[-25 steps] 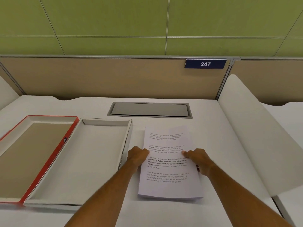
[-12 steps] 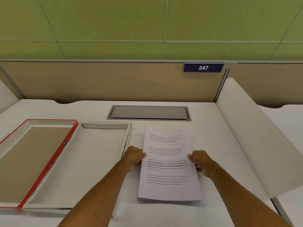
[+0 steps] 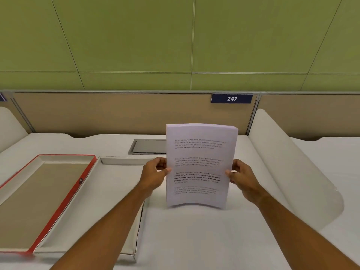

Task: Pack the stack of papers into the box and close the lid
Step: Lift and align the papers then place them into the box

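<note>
A stack of printed papers [image 3: 198, 152] stands upright on its bottom edge on the white desk, bowed slightly. My left hand [image 3: 154, 175] grips its left edge and my right hand [image 3: 241, 176] grips its right edge. To the left lies the open white box [image 3: 91, 203], with nothing in it; my left forearm crosses its right wall. Further left lies the red-edged lid [image 3: 39, 191], inside facing up, touching the box.
A grey recessed cable hatch [image 3: 148, 146] sits in the desk behind the papers. A beige partition with a "247" sign [image 3: 231, 98] runs along the back. A white curved divider [image 3: 292, 168] rises at the right.
The papers lay flat on the desk before; both hands took hold of the side edges and stood the stack upright on its bottom edge.
</note>
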Motion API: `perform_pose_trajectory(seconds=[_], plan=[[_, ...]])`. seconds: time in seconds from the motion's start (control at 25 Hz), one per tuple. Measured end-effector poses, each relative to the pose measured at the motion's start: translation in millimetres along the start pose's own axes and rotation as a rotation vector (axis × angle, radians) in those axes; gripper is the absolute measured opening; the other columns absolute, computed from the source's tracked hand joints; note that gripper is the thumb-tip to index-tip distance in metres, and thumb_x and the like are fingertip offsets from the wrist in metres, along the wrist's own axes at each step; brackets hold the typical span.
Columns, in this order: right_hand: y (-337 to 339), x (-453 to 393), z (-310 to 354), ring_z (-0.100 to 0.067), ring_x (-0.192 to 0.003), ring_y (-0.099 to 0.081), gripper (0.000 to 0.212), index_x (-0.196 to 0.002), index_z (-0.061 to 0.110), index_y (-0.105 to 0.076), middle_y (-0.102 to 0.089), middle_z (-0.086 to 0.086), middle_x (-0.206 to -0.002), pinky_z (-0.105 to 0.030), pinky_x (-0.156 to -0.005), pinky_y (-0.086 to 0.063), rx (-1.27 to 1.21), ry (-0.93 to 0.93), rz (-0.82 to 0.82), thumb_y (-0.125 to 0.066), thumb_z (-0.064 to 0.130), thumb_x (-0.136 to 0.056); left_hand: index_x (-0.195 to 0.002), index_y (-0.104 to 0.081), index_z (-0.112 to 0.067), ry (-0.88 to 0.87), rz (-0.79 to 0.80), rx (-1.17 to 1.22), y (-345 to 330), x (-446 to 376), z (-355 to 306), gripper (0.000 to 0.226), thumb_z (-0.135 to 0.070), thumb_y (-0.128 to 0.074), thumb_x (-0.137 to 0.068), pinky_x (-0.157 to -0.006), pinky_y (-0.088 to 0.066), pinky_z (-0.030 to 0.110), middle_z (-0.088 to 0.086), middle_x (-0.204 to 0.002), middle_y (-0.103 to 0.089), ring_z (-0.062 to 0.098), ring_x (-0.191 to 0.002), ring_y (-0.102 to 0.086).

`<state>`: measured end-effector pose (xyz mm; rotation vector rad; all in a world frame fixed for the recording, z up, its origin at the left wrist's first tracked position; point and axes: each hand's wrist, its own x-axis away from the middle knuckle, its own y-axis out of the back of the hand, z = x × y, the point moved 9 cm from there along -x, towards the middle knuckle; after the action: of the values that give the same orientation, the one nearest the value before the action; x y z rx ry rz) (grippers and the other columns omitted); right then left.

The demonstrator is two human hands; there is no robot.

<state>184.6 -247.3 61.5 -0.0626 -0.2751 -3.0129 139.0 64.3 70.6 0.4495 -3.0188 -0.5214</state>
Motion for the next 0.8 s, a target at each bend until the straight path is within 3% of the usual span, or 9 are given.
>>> perform_pose_trajectory(seconds=[0.12,0.28,0.4,0.56,0.68,0.8], plan=[[-1.1,9.4,-0.4,-0.036,-0.101,-0.067,0.018,-0.105,0.003,-0.06,-0.07,-0.016,-0.105,-0.048,-0.088,-0.058,-0.006,0.018,0.003,-0.055,-0.005,-0.091,-0.1,-0.065,-0.012,-0.04,-0.011,-0.044,2.0,9.6,-1.7,0.015,-0.011,-0.07,-0.086,-0.073,-0.05,0.018,0.003,-0.1,-0.071,0.019,-0.093,-0.066],[-8.3,14.8,11.1,-0.033,-0.102,-0.068,0.025,-0.113,0.004,-0.06,-0.072,-0.012,-0.106,-0.037,-0.08,-0.058,-0.017,0.034,0.043,-0.057,-0.005,-0.09,-0.099,-0.061,-0.017,-0.007,-0.002,-0.053,3.1,15.3,-2.9,0.018,-0.01,-0.07,-0.085,-0.08,-0.054,0.03,0.002,-0.099,-0.069,0.019,-0.091,-0.065],[-15.7,13.8,45.5,-0.024,-0.094,-0.071,0.032,-0.113,0.013,-0.065,-0.075,-0.005,-0.105,-0.03,-0.071,-0.059,-0.099,0.129,0.065,-0.062,0.001,-0.083,-0.099,-0.058,-0.024,-0.048,0.056,0.087,-0.3,14.4,-35.6,0.029,-0.01,-0.071,-0.078,-0.077,-0.057,0.033,0.0,-0.1,-0.069,0.019,-0.092,-0.067],[-21.3,8.8,85.8,-0.014,-0.078,-0.072,0.037,-0.109,0.013,-0.069,-0.076,-0.002,-0.093,-0.024,-0.062,-0.057,-0.274,0.238,0.008,-0.068,0.018,-0.073,-0.12,-0.055,-0.014,-0.083,0.069,0.355,-5.3,10.9,-78.8,0.058,-0.019,-0.072,-0.065,-0.082,-0.057,0.043,0.011,-0.112,-0.069,0.028,-0.099,-0.067],[-21.6,6.2,90.0,-0.017,-0.079,-0.071,0.041,-0.113,0.009,-0.067,-0.074,-0.006,-0.095,-0.026,-0.061,-0.057,-0.305,0.259,-0.034,-0.067,0.021,-0.074,-0.124,-0.056,-0.007,-0.078,0.085,0.422,-11.4,12.1,-84.1,0.059,-0.021,-0.069,-0.068,-0.089,-0.052,0.051,0.02,-0.118,-0.067,0.036,-0.104,-0.065],[-21.9,5.5,93.6,-0.019,-0.08,-0.07,0.038,-0.112,0.008,-0.065,-0.073,-0.007,-0.094,-0.028,-0.062,-0.056,-0.32,0.256,-0.021,-0.062,0.028,-0.08,-0.119,-0.059,-0.002,-0.063,0.1,0.489,-11.0,12.3,-86.1,0.053,-0.031,-0.064,-0.074,-0.078,-0.054,0.042,0.021,-0.109,-0.068,0.031,-0.092,-0.065]])
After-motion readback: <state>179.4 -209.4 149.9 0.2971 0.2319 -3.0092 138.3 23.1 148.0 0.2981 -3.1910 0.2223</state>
